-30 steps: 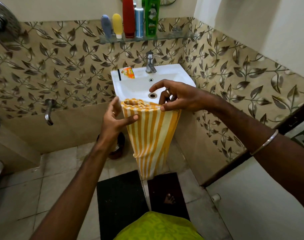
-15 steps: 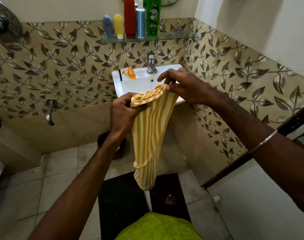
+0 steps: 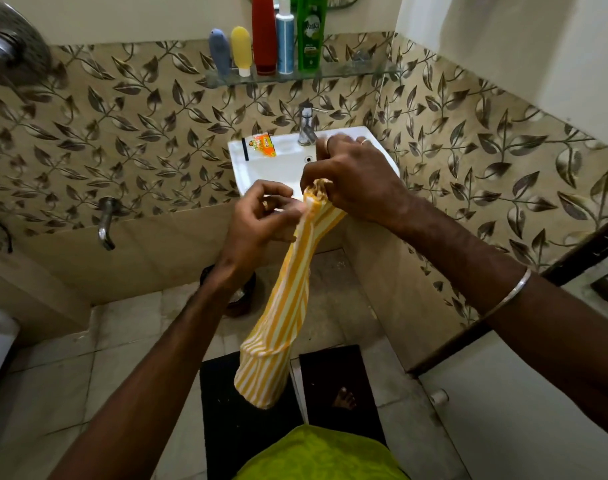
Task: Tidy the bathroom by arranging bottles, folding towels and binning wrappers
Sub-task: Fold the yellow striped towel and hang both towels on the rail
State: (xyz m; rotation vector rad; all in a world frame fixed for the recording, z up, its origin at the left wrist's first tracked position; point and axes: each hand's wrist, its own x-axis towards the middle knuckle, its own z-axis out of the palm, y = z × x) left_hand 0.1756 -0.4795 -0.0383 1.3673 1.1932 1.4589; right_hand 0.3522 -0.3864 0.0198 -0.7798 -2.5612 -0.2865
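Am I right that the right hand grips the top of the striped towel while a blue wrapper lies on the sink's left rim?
Not quite: the head view shows an orange wrapper, not blue, on the sink. The right hand does grip the striped towel.

Showing soft striped cloth in the towel [image 3: 288, 306], glossy white ceramic in the sink [image 3: 261, 171], shiny metal in the tap [image 3: 306, 124], clear glass in the shelf [image 3: 347, 73], smooth plastic in the bottles [image 3: 285, 39], glossy patterned wall tiles [image 3: 122, 133].
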